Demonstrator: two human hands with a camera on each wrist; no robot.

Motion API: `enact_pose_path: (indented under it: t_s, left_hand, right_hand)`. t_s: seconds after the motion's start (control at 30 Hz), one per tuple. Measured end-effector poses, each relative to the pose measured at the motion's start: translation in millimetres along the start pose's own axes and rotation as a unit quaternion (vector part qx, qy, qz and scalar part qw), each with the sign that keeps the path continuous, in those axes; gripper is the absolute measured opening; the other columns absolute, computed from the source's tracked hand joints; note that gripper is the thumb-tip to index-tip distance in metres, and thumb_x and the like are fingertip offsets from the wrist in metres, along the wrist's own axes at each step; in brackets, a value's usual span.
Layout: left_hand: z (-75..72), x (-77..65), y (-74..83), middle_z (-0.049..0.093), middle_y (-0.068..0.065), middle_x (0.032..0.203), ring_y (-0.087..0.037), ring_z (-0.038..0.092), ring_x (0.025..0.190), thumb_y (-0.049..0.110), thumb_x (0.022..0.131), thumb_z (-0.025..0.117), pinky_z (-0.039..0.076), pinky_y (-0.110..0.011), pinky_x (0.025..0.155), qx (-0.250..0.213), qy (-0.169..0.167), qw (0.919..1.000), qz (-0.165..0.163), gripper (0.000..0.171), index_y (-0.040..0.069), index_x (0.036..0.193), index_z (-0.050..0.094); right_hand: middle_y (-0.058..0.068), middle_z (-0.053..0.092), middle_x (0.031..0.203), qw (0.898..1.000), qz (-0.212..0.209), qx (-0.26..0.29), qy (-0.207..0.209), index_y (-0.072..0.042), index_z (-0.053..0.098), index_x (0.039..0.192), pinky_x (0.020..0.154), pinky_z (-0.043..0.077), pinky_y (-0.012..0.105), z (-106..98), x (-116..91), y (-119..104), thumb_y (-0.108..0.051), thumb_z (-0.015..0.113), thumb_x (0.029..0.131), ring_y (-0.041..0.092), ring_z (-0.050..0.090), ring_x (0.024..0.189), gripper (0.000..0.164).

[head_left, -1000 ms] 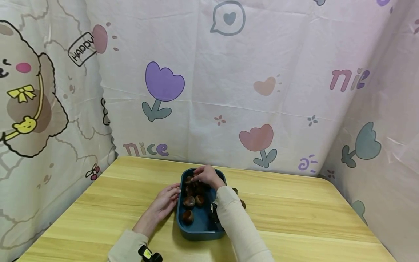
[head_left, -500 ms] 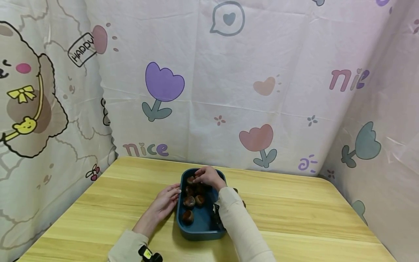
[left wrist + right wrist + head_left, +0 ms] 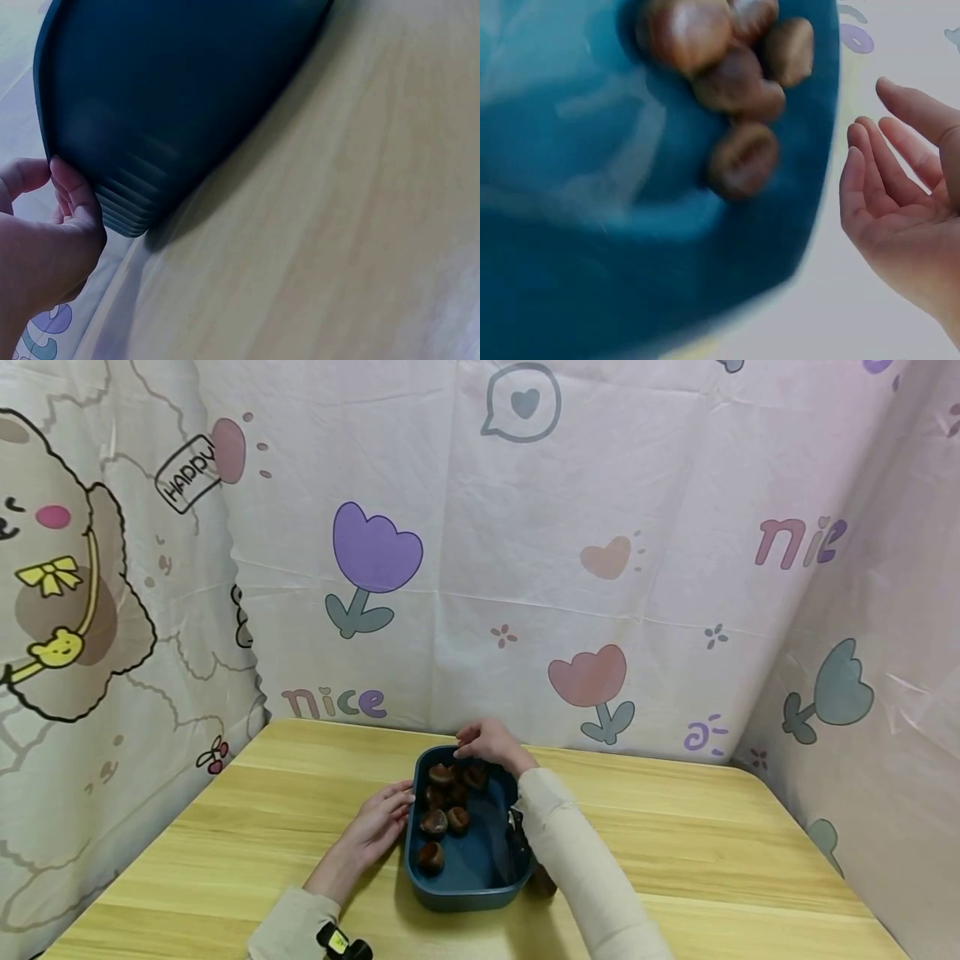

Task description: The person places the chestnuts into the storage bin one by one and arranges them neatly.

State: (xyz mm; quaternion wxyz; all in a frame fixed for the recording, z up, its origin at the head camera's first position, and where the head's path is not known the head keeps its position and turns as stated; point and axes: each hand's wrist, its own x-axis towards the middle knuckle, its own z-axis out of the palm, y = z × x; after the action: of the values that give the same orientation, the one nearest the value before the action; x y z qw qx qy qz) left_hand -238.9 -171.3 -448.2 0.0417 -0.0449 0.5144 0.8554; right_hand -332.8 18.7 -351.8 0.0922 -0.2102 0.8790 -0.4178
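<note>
- Blue box (image 3: 467, 902) on the wooden table (image 3: 300, 793), chestnuts (image 3: 432, 822) inside, mostly toward the left
- Left hand (image 3: 378, 822), fingers relaxed, touching the box's left side
- Right hand (image 3: 491, 747) holding nothing, fingers loosely bent, near the far rim

Left forearm (image 3: 330, 878) aimed toward 1 o'clock, left hand (image 3: 377, 825) pinching. Right forearm (image 3: 581, 864) aimed toward 11 o'clock, right hand (image 3: 492, 745) relaxed, fingers loosely bent.
</note>
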Motion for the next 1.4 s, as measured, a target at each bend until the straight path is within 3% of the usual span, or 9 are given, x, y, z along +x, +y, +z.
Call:
enact_pose_path:
  t_s: [0.23, 0.4, 0.57, 0.97, 1.4]
  left_hand:
    - [0.5, 0.7, 2.9, 0.055, -0.005, 0.095, -0.012, 0.053, 0.084, -0.005, 0.093, 0.043, 0.045, -0.023, 0.075, 0.005, 0.002, 0.9999, -0.009, 0.041, -0.01, 0.133, 0.035]
    - [0.4, 0.1, 2.5, 0.055, -0.005, 0.095, -0.011, 0.053, 0.083, -0.005, 0.093, 0.044, 0.045, -0.023, 0.074, 0.004, 0.001, 1.0, -0.004, 0.041, -0.011, 0.133, 0.035]
    - [-0.1, 0.7, 1.2, 0.056, -0.005, 0.095, -0.011, 0.053, 0.081, -0.005, 0.093, 0.045, 0.045, -0.023, 0.073, 0.005, 0.006, 1.0, -0.001, 0.039, -0.01, 0.131, 0.038]
    - [-1.5, 0.3, 1.6, 0.055, -0.003, 0.094, -0.011, 0.053, 0.082, -0.005, 0.095, 0.043, 0.045, -0.023, 0.075, 0.002, 0.0, 1.0, -0.007, 0.038, -0.009, 0.131, 0.036]
    - [0.1, 1.2, 1.5, 0.055, -0.003, 0.093, -0.011, 0.053, 0.081, -0.005, 0.095, 0.043, 0.045, -0.023, 0.074, 0.003, -0.001, 0.9999, -0.011, 0.037, -0.009, 0.131, 0.037]
  right_hand:
    - [0.011, 0.071, 0.1, 0.996, -0.036, -0.087, -0.007, 0.002, 0.069, 0.111, 0.082, 0.051, 0.03, -26, -4, -12, -0.007, 0.073, 0.084, 0.021, 0.066, 0.091, 0.029]
    - [0.011, 0.07, 0.099, 0.994, -0.052, -0.094, -0.011, 0.003, 0.068, 0.111, 0.081, 0.052, 0.033, -36, -13, -1, -0.007, 0.071, 0.086, 0.022, 0.065, 0.091, 0.027]
    - [0.011, 0.069, 0.096, 0.994, -0.058, -0.093, 0.011, 0.004, 0.068, 0.108, 0.081, 0.052, 0.036, -42, -27, 18, -0.006, 0.069, 0.087, 0.023, 0.064, 0.089, 0.024]
    - [0.01, 0.067, 0.095, 0.998, -0.018, -0.051, 0.042, 0.009, 0.065, 0.108, 0.079, 0.052, 0.038, -47, -60, 77, -0.003, 0.067, 0.087, 0.023, 0.062, 0.088, 0.024]
    - [0.014, 0.067, 0.097, 0.998, -0.006, 0.054, 0.022, 0.011, 0.064, 0.107, 0.078, 0.051, 0.032, -51, -97, 114, -0.002, 0.069, 0.085, 0.017, 0.061, 0.085, 0.026]
